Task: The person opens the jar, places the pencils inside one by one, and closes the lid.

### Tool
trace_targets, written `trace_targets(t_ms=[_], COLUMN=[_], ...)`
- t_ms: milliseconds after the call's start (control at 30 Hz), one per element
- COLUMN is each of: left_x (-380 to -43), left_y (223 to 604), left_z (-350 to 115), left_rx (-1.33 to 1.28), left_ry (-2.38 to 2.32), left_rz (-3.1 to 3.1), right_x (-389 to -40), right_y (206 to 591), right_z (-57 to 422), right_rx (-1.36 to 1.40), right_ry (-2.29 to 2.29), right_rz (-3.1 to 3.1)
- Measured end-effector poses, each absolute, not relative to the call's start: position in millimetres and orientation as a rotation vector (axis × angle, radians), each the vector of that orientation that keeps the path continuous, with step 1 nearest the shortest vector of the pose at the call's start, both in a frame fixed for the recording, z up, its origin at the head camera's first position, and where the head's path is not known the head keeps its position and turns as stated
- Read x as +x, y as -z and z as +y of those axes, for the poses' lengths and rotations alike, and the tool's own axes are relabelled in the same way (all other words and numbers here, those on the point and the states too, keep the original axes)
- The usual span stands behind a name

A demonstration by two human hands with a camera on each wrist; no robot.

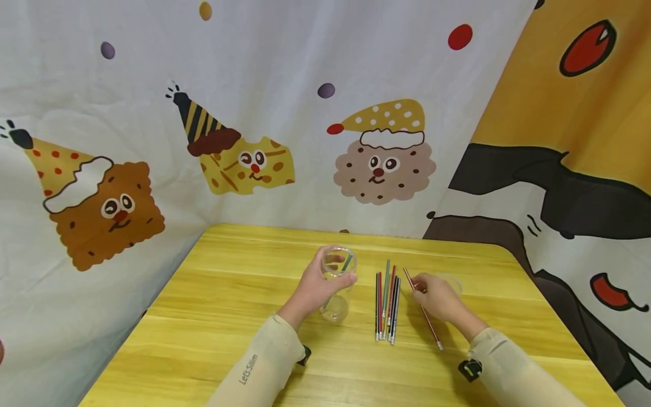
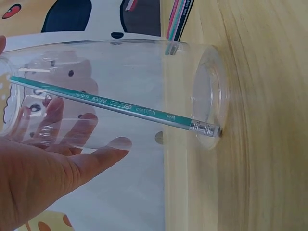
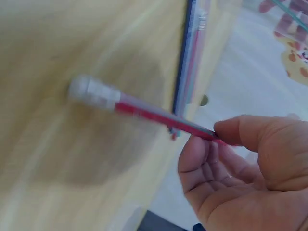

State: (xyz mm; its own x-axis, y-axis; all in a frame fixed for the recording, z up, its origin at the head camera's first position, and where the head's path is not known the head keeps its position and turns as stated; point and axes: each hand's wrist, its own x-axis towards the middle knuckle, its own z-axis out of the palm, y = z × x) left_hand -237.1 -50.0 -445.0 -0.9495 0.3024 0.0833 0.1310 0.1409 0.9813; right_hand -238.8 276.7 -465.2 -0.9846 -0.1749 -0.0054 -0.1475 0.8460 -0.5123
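Note:
My left hand [image 1: 314,287] grips a clear plastic jar [image 2: 120,60] around its upper part, fingers and thumb on either side. The jar stands on the table, and one green pencil [image 2: 144,113] with a silver ferrule leans inside it, eraser end down. To the right, my right hand [image 1: 441,297] pinches a red pencil [image 3: 154,114] between thumb and fingertips. That pencil slants, its eraser end toward me. Between the hands lies a loose bunch of several pencils [image 1: 395,305] in black, red and green, erasers toward me.
A round clear lid [image 1: 460,284] lies behind my right hand, partly hidden by it. The yellow wood-grain table [image 1: 218,316] reaches back to a curtain [image 1: 285,73] printed with cartoon food. Both forearms wear pale sleeves with dark wrist straps.

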Motion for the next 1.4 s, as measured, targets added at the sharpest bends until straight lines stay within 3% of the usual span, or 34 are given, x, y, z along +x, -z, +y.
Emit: trace_targets(t_ms=[367, 800, 1133, 1400], left_x=[-237, -238, -236, -237], left_y=[449, 447, 445, 445], left_z=[-52, -51, -51, -49], left_rx=[0.447, 0.444, 0.442, 0.441], left_ry=[-1.910, -1.920, -1.917, -1.909], left_rz=[2.288, 2.279, 2.285, 2.307], right_x=[-233, -225, -237, -256], right_y=[434, 359, 350, 369], right_z=[235, 201, 165, 142], right_rx=[-0.487, -0.778, -1.044, -1.246], right_ry=[1.184, 2.143, 2.167, 1.945], right_rz=[3.178, 3.251, 3.159, 3.177])
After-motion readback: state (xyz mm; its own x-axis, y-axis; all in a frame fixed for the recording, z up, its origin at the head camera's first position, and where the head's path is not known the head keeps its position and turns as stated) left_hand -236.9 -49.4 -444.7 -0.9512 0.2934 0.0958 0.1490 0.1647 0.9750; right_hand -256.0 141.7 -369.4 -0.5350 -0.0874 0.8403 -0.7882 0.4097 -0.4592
